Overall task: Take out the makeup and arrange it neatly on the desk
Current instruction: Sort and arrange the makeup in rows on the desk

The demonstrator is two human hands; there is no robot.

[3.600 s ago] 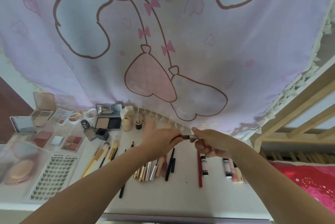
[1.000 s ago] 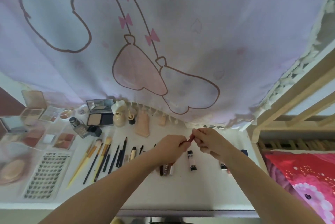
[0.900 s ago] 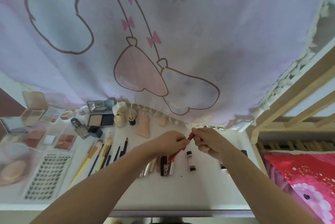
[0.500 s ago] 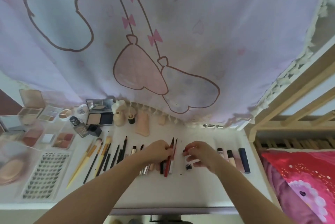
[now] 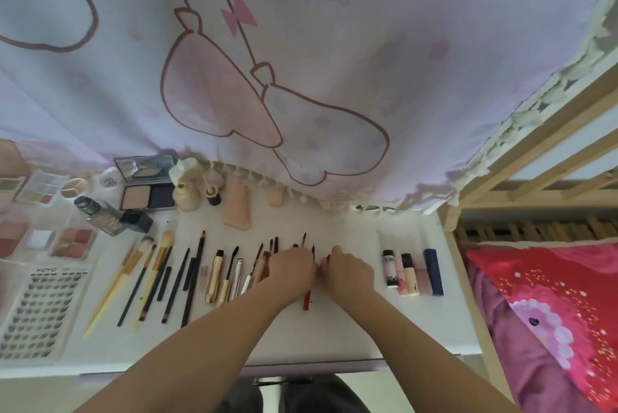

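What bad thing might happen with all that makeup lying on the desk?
The left hand and right hand press down among thin pencils, so a nudge might roll the red pencil out of line. The small beige round bottle stands upright at the back and could tip if the hanging lilac curtain gets bumped.

Under your left fingers (image 5: 302,257) lies a red pencil (image 5: 307,301), its end poking out below your knuckles; slim dark pencils (image 5: 276,244) fan out just beyond your fingertips on the desk (image 5: 351,329).
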